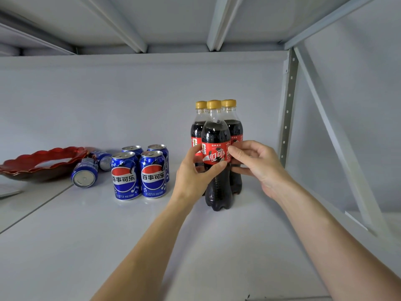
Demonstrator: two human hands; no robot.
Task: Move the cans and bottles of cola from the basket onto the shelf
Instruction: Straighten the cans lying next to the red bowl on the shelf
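Two bare forearms reach forward from the bottom edge over the white metal shelf board. On this board the left hand is curled around the front cola bottle, a clear plastic bottle with dark drink, red label and yellow cap; its thumb lies across the lower edge of the label and its fingers go behind the left side. The right hand meets the same bottle from the right, its fingertips pinching at the right edge of the label, the other fingers bent. The bottle stands upright on the shelf.

Just behind it two more cola bottles of the same kind stand upright, the rear left bottle and the rear right bottle, close together, seemingly touching the front one.

To the left, near but apart from the bottles, four upright blue cola cans stand in a tight square. Further left two blue cans lying on their sides rest next to a red scalloped bowl, one of them partly against its rim. Behind everything is the pale back wall, and at right a grey perforated upright post.
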